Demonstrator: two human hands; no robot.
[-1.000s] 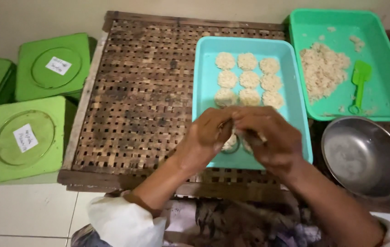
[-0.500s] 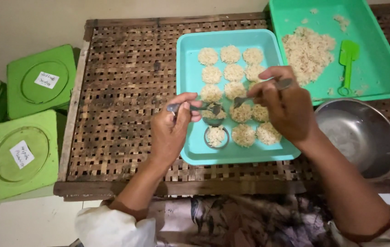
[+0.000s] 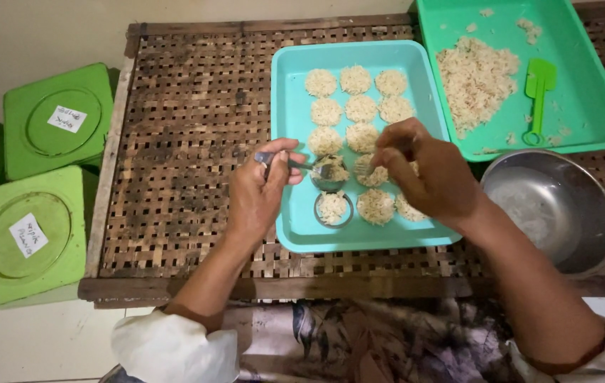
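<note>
Left hand (image 3: 256, 195) pinching a metal spoon (image 3: 295, 164) over a round ring (image 3: 328, 177). Right hand (image 3: 426, 170) curled, fingertips pressing a lumpy rice disc (image 3: 370, 170). Both mid smooth turquoise tray (image 3: 288, 106).

At the centre of the frame my left hand (image 3: 260, 195) pinches a metal fork (image 3: 295, 164), its tines on a rice patty in a small ring mould (image 3: 329, 177) inside the light blue tray (image 3: 289, 113). My right hand (image 3: 426, 174) curls over the patties just beside it. At upper right a green tray (image 3: 586, 120) holds loose rice and a green spatula (image 3: 538, 96), with a steel bowl (image 3: 554, 206) below it on the woven tabletop (image 3: 189, 128).
</note>
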